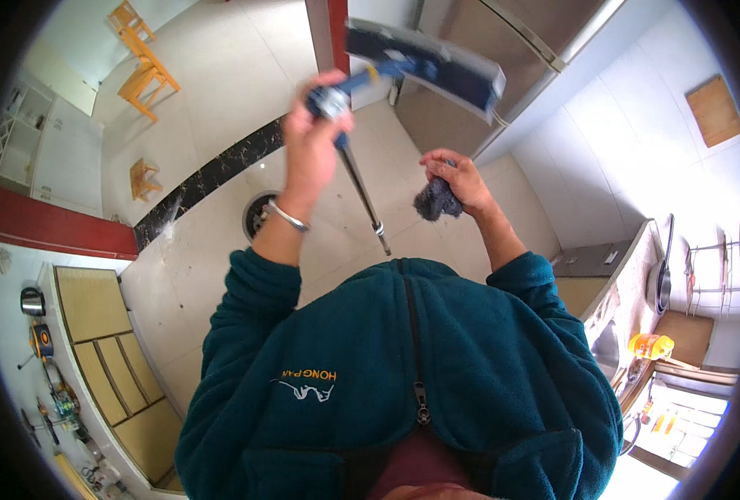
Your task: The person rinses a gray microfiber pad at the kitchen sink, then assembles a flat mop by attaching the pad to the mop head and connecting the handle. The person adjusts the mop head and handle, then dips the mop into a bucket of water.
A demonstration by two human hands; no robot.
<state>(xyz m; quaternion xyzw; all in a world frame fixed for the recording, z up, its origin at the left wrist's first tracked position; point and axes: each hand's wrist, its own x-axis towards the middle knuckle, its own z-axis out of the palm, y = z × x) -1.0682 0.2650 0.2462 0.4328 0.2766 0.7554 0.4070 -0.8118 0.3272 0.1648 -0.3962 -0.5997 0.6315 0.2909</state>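
Left hand point(313, 137) grips the long-handled floor tool point(359, 185) by its neck point(388, 68), head point(453, 73) far; right hand point(463, 181) clutches a dark fluffy clump point(438, 201), nearer; seemingly tending the head, which next calls for steadying.

Blue tool point(392, 67) with yellow band point(373, 75) and silver pole point(364, 196); dark grey tuft point(438, 200); teal jacket point(345, 333); black floor strip point(220, 169), pale-veined; red frame point(61, 223).

Glossy metal pole point(359, 184), fuzzy grey clump point(438, 201)
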